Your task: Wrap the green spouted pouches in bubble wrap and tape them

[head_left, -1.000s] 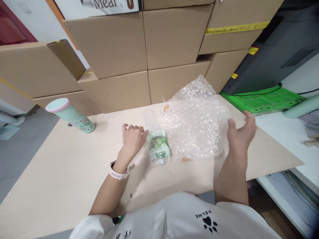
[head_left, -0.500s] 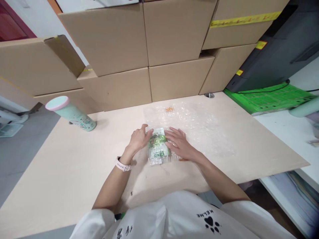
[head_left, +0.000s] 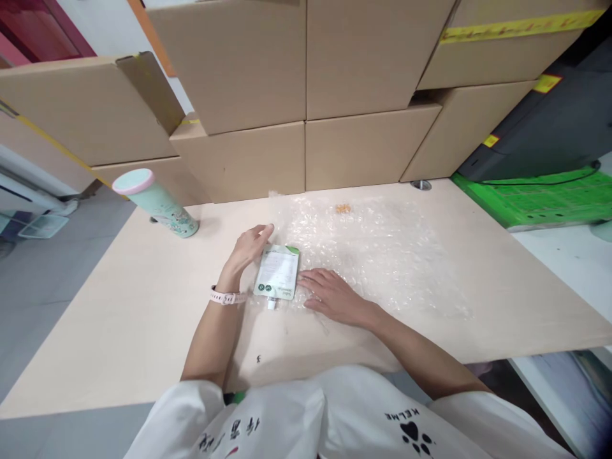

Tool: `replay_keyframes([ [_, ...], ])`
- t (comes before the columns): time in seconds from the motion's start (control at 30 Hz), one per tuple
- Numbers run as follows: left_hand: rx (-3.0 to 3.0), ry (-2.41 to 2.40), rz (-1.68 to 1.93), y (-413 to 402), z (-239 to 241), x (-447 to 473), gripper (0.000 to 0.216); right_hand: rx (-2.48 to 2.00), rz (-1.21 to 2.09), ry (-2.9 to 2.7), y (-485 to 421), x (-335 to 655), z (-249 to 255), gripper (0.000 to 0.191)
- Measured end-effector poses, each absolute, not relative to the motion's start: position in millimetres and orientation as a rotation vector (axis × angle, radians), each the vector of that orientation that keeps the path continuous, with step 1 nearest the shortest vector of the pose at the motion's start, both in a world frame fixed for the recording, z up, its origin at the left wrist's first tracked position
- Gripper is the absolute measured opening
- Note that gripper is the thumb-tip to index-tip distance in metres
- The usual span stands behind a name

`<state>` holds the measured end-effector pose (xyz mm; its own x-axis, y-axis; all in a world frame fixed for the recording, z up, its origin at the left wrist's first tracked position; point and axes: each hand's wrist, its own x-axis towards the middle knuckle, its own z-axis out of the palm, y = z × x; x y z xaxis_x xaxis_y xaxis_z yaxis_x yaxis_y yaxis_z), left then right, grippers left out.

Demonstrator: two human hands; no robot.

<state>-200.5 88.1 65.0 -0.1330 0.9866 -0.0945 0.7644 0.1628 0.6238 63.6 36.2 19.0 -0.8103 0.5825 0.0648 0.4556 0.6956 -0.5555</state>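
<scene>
A flat white spouted pouch (head_left: 277, 271) with a green corner lies printed side up on the clear bubble wrap (head_left: 382, 248), its white spout pointing toward me. At its upper left edge rests my left hand (head_left: 249, 247), fingers stretched forward and the thumb side close to the pouch; its far fingers are partly hidden. My right hand (head_left: 335, 296) lies flat on the wrap just right of the pouch, fingers apart and fingertips near its edge. A pale pink watch band (head_left: 228, 296) circles my left wrist.
A mint green tumbler (head_left: 160, 207) with a pink rim stands at the table's left. Cardboard boxes (head_left: 258, 162) are stacked along the back. On the right are a green plastic crate (head_left: 540, 201) and a dark grey machine (head_left: 530, 137). An orange mark (head_left: 343, 208) shows on the wrap.
The pouch showed its green picture side through wrap; now its text side lies uncovered, shifted left. My left hand has moved left, and my right hand has come off the pouch onto the wrap.
</scene>
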Motion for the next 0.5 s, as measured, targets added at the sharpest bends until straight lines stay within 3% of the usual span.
replay_keyframes([
  [0.1,1.628,2.068,0.518,89,63,-204,0.056,-0.93,0.605,-2.67,44,68,26,0.032],
  [0.33,1.567,1.937,0.588,80,56,-193,0.04,-1.525,0.426,-2.428,65,102,32,0.034],
  [0.43,1.479,1.778,0.592,64,47,-181,0.033,-1.554,0.492,-2.326,61,98,29,0.036],
  [0.5,1.365,1.641,0.628,51,39,-172,0.032,-1.485,0.659,-2.262,55,89,27,0.027],
])
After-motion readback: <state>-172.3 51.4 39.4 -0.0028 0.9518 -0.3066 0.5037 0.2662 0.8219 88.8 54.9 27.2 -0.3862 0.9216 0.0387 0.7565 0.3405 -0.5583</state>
